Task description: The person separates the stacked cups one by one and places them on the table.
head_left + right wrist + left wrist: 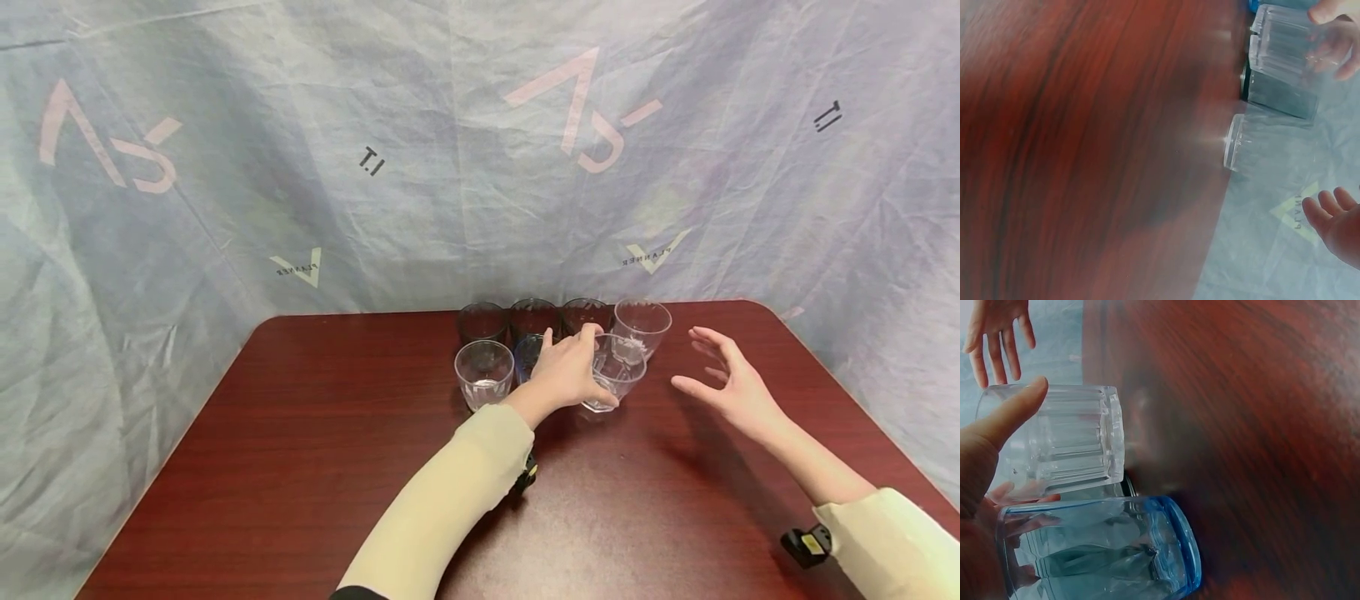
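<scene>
My left hand (562,371) grips a clear faceted glass (621,371) from its left side. In the left wrist view the thumb (1016,412) lies along the near wall of that glass and the fingertips show behind it. A blue-tinted glass (1104,550) stands close under the same hand, mostly covered by it in the head view. To the right, my right hand (738,396) is held in the air above the table, fingers spread and loosely bent, holding nothing. Nearest to it is another clear glass (651,318) at the right end of the back row.
Three dark glasses (482,321) line up with that clear one along the back of the red-brown wooden table (337,467). At the left of the front row stands one more clear glass (484,371). A printed grey cloth (420,208) hangs behind the table's far edge.
</scene>
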A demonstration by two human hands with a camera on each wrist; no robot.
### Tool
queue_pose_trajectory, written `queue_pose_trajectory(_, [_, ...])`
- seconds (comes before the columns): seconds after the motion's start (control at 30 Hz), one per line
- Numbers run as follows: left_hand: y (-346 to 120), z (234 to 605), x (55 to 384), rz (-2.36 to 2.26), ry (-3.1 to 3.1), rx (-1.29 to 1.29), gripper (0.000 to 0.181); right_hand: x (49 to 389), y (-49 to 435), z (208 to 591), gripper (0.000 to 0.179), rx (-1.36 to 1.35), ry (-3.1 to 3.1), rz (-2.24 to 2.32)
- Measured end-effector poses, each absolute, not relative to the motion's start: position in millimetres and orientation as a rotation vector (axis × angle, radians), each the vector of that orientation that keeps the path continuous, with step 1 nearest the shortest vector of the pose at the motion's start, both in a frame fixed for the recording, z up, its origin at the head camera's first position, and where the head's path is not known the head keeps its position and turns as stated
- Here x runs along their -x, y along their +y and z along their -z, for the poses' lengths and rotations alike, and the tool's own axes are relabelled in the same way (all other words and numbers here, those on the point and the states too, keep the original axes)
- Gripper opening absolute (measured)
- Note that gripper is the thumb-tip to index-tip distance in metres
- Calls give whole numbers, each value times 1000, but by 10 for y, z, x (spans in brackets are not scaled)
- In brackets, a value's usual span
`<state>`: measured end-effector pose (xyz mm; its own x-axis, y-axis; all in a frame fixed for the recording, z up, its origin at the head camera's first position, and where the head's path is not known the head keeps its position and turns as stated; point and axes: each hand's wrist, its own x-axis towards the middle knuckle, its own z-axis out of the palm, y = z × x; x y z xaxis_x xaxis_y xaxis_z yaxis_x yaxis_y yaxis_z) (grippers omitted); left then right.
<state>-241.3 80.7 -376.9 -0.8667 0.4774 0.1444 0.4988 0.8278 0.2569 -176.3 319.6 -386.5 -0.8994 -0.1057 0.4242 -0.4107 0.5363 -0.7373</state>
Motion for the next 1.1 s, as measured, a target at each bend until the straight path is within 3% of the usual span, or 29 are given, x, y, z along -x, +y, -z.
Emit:
queue_pose_trajectory(0.7, [838, 3756, 2392, 193, -2992, 721, 99, 1763, 3167, 3850, 74, -437, -2439, -1308])
queue_pose_trajectory(1.1, [864, 3728, 2396, 285, -2981, 679, 105, 1775, 3156, 3851, 75, -436, -2446, -1301])
